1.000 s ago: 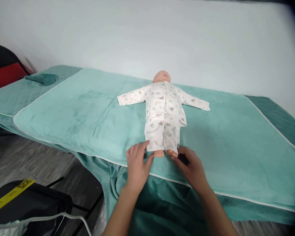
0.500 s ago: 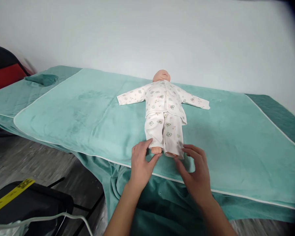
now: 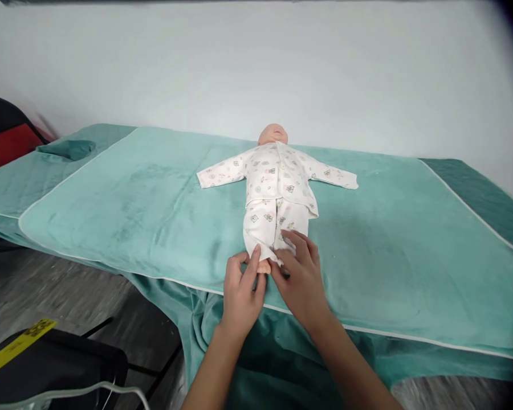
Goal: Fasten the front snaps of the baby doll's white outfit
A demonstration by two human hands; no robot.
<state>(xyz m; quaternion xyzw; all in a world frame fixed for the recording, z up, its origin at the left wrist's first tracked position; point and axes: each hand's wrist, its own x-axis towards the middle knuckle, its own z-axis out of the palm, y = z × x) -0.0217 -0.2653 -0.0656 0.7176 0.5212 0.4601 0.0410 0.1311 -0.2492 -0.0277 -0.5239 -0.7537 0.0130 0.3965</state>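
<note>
A baby doll (image 3: 273, 135) lies on its back with its head toward the wall. It wears a white printed long-sleeved top (image 3: 269, 176) and matching trousers (image 3: 259, 223), with both sleeves spread out sideways. My left hand (image 3: 243, 287) pinches the trouser cuff on the left side, by a bare foot (image 3: 264, 266) that pokes out. From the other side of the same cuff, my right hand (image 3: 300, 273) grips the cloth between thumb and fingers. This hand covers the lower part of the other trouser leg and its foot.
A light green sheet (image 3: 393, 245) with white piping covers the massage bed, which has a face hole (image 3: 68, 149) at the left. A black chair (image 3: 55, 364) with a yellow strip stands lower left, crossed by a pale cable (image 3: 81, 390). Behind the bed rises a white wall (image 3: 248, 62).
My right hand has moved left from the right trouser cuff to the left one. My left hand now pinches that cuff, which is drawn outward. The view has shifted slightly.
</note>
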